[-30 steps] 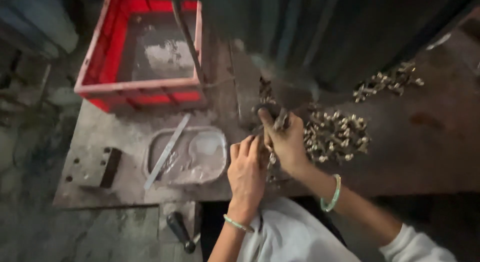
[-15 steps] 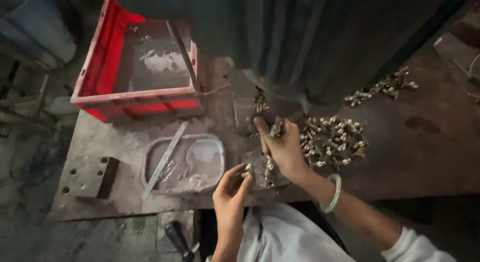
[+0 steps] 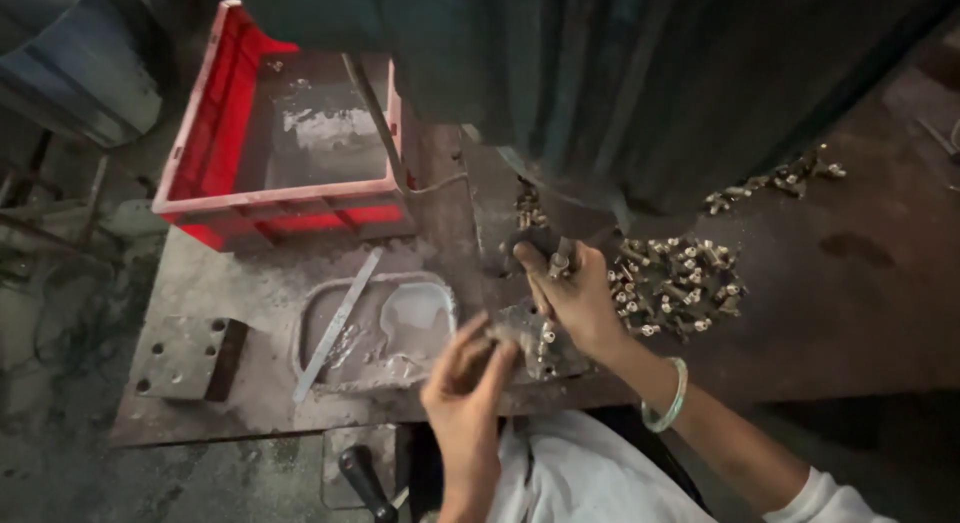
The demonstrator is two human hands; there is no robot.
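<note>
Right hand at centre of frame, clenched on a small metal part, pinched between thumb and fingers just under the dark machine. Left hand lower, at bottom centre, fingers curled toward a second small part; cannot tell if truly grasped or only touched, too blurred. Green bangle on right wrist.

Part: judged stiff, solid metal, light enough for two fingers, not fragile. Probably a little slippery from dust or oil, with edges somewhat sharp. Best taken by the sides with a fingertip pinch, not by the ends.

Just right of the right hand, a pile of parts, shiny and loose, lying on the desk. Farther, at upper right, a smaller row of parts, well apart from the pile.

Left of the hands, a shallow grey tray with pale residue, and a flat metal strip lying across its left rim, tilted. At far left, a dark steel plate with holes, at the desk edge.

At upper left, a red plastic crate, rectangular, with a grey dusty bottom. No labels, packages or signs visible. At bottom, a black handle below the desk edge.
</note>
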